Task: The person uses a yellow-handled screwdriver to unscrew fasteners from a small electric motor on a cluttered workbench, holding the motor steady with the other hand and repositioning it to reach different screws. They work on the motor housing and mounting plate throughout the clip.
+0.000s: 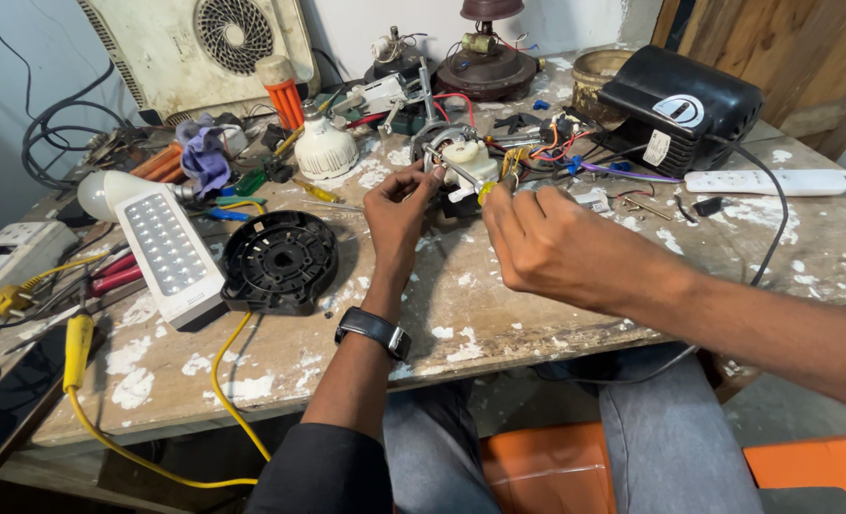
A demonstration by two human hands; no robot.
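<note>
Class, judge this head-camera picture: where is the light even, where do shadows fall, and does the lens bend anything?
Head view: soft, even light over the table; faint shadows under the left hand and right hand; the white LED panel looks bright but keeps its detail; wide-lens stretching at the edges; the small motor part stays sharp.

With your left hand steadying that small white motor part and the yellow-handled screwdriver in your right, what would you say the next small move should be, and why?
Probably keep the left hand bracing the small white and metal motor assembly and seat the yellow-handled screwdriver squarely before turning. The right hand holds the tool right at the part, which stands among loose coloured wires on the paint-flecked wooden table, so a slip could snag them.
</note>
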